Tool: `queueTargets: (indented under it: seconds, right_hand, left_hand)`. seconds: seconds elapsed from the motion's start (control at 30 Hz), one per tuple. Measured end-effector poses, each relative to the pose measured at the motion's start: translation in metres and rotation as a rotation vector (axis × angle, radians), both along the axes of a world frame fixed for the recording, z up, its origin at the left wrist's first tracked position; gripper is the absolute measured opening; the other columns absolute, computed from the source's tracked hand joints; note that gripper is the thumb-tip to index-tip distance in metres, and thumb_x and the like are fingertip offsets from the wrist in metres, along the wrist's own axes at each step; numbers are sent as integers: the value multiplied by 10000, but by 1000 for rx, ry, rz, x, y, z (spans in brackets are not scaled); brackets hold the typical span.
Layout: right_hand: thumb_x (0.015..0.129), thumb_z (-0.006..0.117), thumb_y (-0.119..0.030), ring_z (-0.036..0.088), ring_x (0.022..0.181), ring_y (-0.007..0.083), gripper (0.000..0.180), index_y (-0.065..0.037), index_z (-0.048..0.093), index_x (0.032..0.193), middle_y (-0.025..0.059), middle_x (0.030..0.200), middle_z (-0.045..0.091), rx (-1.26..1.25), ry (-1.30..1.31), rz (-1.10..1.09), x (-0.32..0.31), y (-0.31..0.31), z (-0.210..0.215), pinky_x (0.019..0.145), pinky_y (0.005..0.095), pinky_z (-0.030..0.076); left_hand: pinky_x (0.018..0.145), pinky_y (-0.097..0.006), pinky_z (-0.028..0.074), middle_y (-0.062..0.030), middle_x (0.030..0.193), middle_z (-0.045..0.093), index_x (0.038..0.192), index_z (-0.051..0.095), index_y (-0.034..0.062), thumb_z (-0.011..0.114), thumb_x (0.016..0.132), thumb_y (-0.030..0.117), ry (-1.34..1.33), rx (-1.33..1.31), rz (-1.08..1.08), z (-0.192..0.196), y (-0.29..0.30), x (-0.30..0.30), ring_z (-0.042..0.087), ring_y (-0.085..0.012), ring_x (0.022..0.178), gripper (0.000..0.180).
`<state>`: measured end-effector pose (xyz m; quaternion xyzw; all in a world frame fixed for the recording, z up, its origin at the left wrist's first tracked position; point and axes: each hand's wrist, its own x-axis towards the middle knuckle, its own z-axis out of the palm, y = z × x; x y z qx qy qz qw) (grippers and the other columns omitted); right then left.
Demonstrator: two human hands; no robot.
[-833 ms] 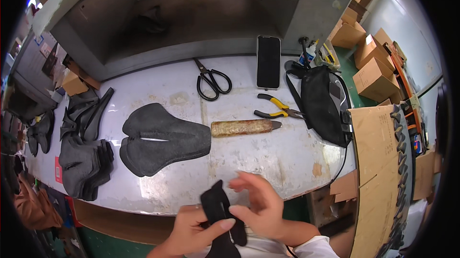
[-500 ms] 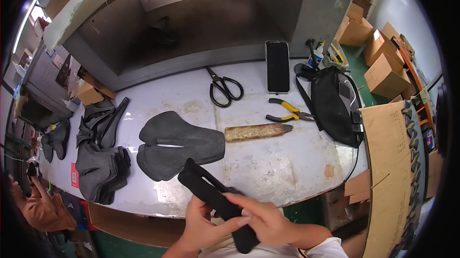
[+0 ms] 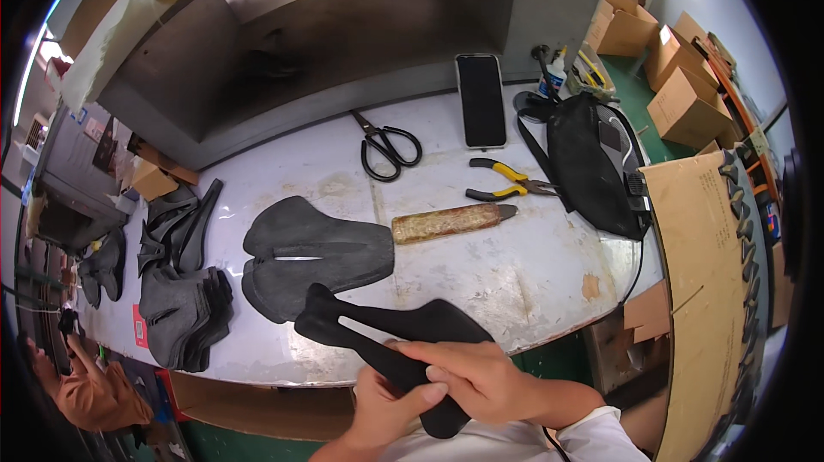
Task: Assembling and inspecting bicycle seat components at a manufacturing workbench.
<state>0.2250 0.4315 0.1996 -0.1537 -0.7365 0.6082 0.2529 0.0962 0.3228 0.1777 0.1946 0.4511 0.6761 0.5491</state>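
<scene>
Head camera view: both my hands hold a black saddle-shaped foam pad [image 3: 386, 329] over the near edge of the worktop [image 3: 532, 273]. My right hand [image 3: 476, 376] is clenched over the pad's narrow end, fingers [image 3: 429, 373] wrapped across its top, while my left hand [image 3: 386, 406] grasps the same end from beneath. The pad's forked wide end points left and away from me, a slit running along its middle. Just beyond it on the worktop lies a grey saddle pad [image 3: 313, 256] with a central slot, flat and apart from the one I hold. Touching that pad's right end is a brown-handled tool [image 3: 451, 221] lying crosswise. Farther back are black scissors [image 3: 388, 148], yellow-handled pliers [image 3: 506, 183] and a dark phone [image 3: 481, 100]. A black bag [image 3: 588, 166] sits at the right end, and stacked dark pads [image 3: 180, 307] crowd the left end.
</scene>
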Motion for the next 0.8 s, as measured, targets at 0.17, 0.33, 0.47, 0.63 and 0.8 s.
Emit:
queueTargets:
  seconds: [0.17, 0.33, 0.47, 0.63, 0.8]
  right_hand:
    - [936, 556, -37, 694, 894, 311, 318, 15, 582, 1248, 185, 1076, 680, 6, -23, -2, 1, 11, 5, 758, 333, 540]
    - [938, 577, -69, 678, 783, 298, 305, -1, 592, 1235, 169, 959, 681, -37, -60, 4, -6, 14, -7, 695, 349, 534]
    - [884, 638, -81, 631, 800, 304, 351, -33, 589, 1228, 138, 920, 629, 347, -130, -71, -4, 18, -5, 719, 387, 503]
    - [796, 723, -31, 586, 959, 268, 452, -34, 576, 1223, 125, 1038, 597, 421, 169, -591, -5, 15, -19, 809, 366, 486]
    - [837, 674, 67, 608, 965, 159, 607, -2, 381, 1364, 115, 1074, 622, -1067, 234, -9, -7, 10, -14, 863, 269, 483]
  left_hand:
    - [626, -246, 492, -48, 1000, 601, 1208, 510, 30, 795, 788, 272, -227, -291, -384, -20, -28, 8, 594, -106, 766, 563]
    - [484, -227, 365, 8, 653, 573, 838, 615, 4, 511, 996, 270, 430, -48, -283, -11, -20, 7, 515, -71, 554, 326]
    - [505, -235, 445, -33, 729, 625, 898, 627, -17, 563, 969, 195, 593, 1, -295, -20, -23, 1, 558, -85, 583, 232]
    - [659, -291, 577, -140, 1051, 640, 1194, 555, -62, 684, 831, -12, 487, -45, 127, -24, -35, 0, 655, -178, 874, 388]
    - [706, -292, 569, -121, 1074, 634, 1217, 548, -44, 705, 813, -5, 951, -184, -183, -9, -30, -4, 650, -174, 899, 436]
